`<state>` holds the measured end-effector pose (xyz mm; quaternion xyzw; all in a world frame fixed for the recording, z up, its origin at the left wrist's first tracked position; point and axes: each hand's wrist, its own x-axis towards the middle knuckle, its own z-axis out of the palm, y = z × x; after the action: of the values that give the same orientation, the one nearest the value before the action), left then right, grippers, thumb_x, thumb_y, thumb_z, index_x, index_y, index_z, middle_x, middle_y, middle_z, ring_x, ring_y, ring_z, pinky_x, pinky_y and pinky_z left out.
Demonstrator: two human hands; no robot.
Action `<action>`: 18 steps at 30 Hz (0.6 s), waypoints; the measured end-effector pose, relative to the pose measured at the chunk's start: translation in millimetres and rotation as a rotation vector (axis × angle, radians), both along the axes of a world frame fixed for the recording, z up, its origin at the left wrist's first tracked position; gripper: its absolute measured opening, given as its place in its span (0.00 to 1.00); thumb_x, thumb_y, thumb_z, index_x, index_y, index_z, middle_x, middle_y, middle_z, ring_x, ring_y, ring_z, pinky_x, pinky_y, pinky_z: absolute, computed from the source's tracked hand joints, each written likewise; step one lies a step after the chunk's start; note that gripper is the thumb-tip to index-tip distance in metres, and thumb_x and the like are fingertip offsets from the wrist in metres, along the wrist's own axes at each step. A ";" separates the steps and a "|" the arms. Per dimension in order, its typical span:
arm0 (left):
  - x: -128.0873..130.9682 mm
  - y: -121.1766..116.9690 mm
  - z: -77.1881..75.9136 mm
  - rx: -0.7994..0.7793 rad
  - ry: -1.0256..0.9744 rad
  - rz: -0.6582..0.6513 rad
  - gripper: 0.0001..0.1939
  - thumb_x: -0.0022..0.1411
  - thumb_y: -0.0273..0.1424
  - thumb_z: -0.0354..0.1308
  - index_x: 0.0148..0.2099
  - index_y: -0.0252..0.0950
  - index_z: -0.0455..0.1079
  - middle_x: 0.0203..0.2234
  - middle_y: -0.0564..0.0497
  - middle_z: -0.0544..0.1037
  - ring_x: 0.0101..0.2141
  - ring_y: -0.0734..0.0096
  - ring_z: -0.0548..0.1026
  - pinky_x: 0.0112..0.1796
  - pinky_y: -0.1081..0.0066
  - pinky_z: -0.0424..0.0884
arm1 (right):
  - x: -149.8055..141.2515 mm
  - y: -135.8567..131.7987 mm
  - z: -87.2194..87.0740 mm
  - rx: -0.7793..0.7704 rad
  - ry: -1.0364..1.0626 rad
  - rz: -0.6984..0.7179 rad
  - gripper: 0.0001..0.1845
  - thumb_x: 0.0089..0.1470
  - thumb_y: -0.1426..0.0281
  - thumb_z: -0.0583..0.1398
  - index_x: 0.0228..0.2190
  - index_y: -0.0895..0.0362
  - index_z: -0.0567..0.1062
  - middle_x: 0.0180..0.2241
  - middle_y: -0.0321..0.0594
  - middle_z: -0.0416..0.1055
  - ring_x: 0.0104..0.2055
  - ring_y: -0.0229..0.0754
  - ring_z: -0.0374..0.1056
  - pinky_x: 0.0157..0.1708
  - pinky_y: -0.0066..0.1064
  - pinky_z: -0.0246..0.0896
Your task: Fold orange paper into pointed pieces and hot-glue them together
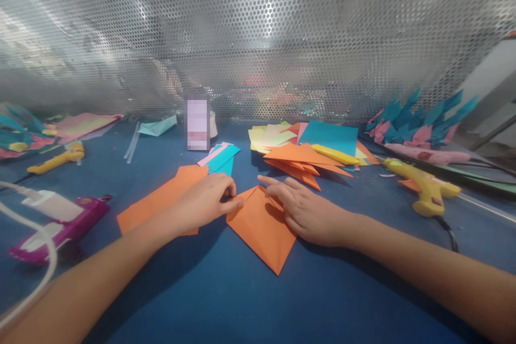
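I touch one orange paper, matt, folded into a rough diamond, with creases running from its far corner. It lies on the blue table, its near corner pointing toward me.

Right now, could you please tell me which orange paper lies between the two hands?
The folded sheet, nearest the picture's bottom edge; the other orange papers lie to its left or farther back.

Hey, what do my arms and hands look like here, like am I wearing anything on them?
Your left hand and right hand are ungloved, without visible rings. Both forearms show no sleeve, watch or bracelet.
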<state>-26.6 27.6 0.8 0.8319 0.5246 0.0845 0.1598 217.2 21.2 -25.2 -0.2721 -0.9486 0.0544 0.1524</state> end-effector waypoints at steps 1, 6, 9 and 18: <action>-0.4 0.5 -0.5 -0.021 -0.017 0.003 0.13 0.59 0.42 0.53 0.31 0.37 0.64 0.28 0.52 0.71 0.29 0.68 0.68 0.28 0.72 0.60 | 0.0 -0.2 -0.8 -0.008 0.002 -0.019 0.26 0.47 0.84 0.48 0.49 0.61 0.60 0.57 0.53 0.58 0.59 0.48 0.53 0.54 0.45 0.56; 2.1 0.0 -3.7 -0.098 -0.160 -0.007 0.07 0.56 0.34 0.55 0.31 0.37 0.62 0.27 0.55 0.70 0.27 0.71 0.68 0.27 0.73 0.62 | -0.4 -0.5 -2.3 -0.040 -0.007 -0.064 0.30 0.46 0.82 0.49 0.53 0.62 0.61 0.55 0.52 0.59 0.58 0.49 0.54 0.57 0.46 0.52; 7.1 -3.0 -3.7 -0.090 -0.244 -0.078 0.04 0.57 0.31 0.54 0.32 0.37 0.62 0.29 0.54 0.69 0.28 0.73 0.68 0.28 0.74 0.64 | -0.5 -0.8 -0.3 -0.055 -0.027 -0.073 0.31 0.46 0.82 0.49 0.54 0.63 0.61 0.55 0.53 0.58 0.57 0.50 0.54 0.57 0.46 0.51; 10.9 -4.5 5.0 -0.002 -0.222 -0.358 0.13 0.68 0.35 0.46 0.35 0.37 0.68 0.46 0.50 0.72 0.44 0.68 0.70 0.44 0.70 0.65 | -0.5 -0.6 0.9 -0.060 -0.020 -0.056 0.27 0.45 0.83 0.49 0.50 0.64 0.64 0.57 0.52 0.57 0.56 0.50 0.54 0.57 0.46 0.52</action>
<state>-15.7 23.1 5.8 0.8973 0.3475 0.1455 0.2300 216.7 20.5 -24.3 -0.3033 -0.9401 0.0758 0.1362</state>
